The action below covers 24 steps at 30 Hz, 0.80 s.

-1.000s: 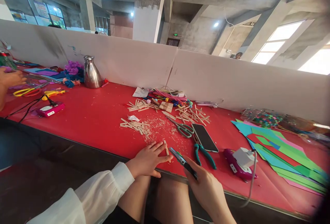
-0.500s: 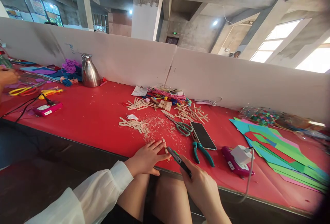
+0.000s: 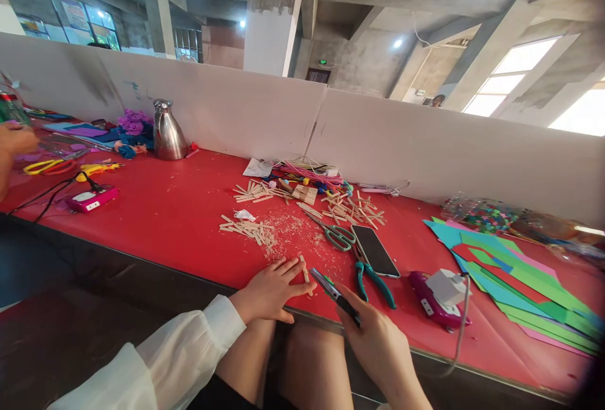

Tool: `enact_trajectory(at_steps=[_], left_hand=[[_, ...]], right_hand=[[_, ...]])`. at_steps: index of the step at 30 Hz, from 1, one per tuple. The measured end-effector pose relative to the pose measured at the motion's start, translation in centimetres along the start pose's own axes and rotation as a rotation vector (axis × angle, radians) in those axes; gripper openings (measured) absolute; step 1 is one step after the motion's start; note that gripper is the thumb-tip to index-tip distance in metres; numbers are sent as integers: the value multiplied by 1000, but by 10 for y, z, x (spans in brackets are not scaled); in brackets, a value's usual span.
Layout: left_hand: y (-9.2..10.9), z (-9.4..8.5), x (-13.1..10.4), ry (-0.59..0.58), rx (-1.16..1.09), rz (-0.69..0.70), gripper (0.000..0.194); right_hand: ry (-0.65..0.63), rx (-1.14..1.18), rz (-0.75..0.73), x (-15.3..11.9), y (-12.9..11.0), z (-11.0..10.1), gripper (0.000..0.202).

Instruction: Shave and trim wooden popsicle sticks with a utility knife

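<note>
Your left hand, fingers spread, steadies a pale, flat wooden stick near the red, smooth worktop's edge; your right hand grips a slim black-and-silver cutter. A skidding blade could nick your nearby left fingers. Pale shavings litter the surface; beyond the white partition, concrete pillars.

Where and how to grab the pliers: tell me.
Probably best by both teal handles of the pliers, coming in from the table's near edge. The handles splay toward that edge, while the head lies crowded between the scissors and the phone.
</note>
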State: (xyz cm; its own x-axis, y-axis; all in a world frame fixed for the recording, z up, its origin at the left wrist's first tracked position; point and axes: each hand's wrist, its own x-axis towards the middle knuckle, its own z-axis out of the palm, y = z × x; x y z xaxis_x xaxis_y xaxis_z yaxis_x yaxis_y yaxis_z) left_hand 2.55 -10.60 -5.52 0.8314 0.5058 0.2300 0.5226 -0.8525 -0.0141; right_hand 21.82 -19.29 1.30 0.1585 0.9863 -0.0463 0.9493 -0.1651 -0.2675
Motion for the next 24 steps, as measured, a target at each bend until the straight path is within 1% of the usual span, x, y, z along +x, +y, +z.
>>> enact_trajectory(at_steps=[6, 15, 17, 20, 24], left_hand=[[0, 1, 0, -5, -9, 1, 89], [1, 0, 1, -6, -17, -3, 89], [0, -1, 1, -9, -21, 0, 90], [0, -2, 1, -7, -27, -1, 91], [0, -2, 1, -5, -33, 0, 91]], right_hand=[[-18, 2, -10, 1, -2, -1, 42], [-4, -91, -69, 3, -6, 0, 43], [9, -43, -69, 4, -5, 2, 43], [6, 93, -51, 6, 1, 6, 43], [-5, 199, -79, 7, 12, 13, 42]])
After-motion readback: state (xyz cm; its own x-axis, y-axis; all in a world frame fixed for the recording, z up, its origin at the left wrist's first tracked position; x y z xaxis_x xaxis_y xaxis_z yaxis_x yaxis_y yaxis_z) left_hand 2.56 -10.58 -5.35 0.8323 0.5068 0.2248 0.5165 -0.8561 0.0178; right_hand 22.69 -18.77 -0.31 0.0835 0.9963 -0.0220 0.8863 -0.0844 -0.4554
